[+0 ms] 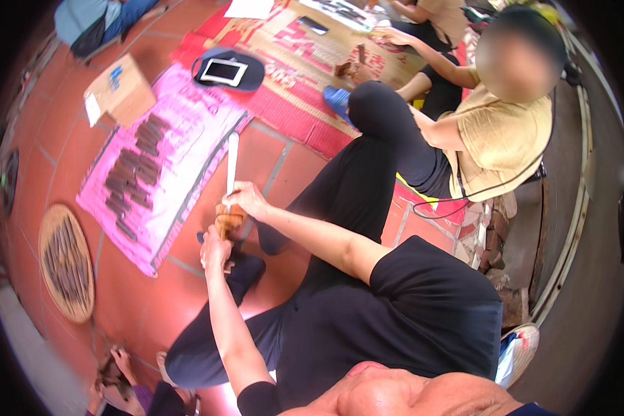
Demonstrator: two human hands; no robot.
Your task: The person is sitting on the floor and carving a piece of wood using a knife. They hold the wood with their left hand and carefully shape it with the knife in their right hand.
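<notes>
In front of my crossed legs, my hands are close together. My right hand (248, 199) is closed at the lower end of a long, pale, flat blade-like strip (232, 163), which points away from me. Just below it, my left hand (215, 251) grips a knobbly orange-brown piece (229, 220) that looks like carved wood. The fingers hide part of this piece, and its exact kind does not show. The right hand's fingers meet its upper end.
Dark brown sticks (133, 170) lie on a pink cloth (156, 236); more fill a round woven tray (46, 295). A cardboard box (128, 93) and a cap (253, 73) bearing a white-framed device stand beyond. A co-worker (503, 139) sits at right; another person's hands (123, 364) show lower left.
</notes>
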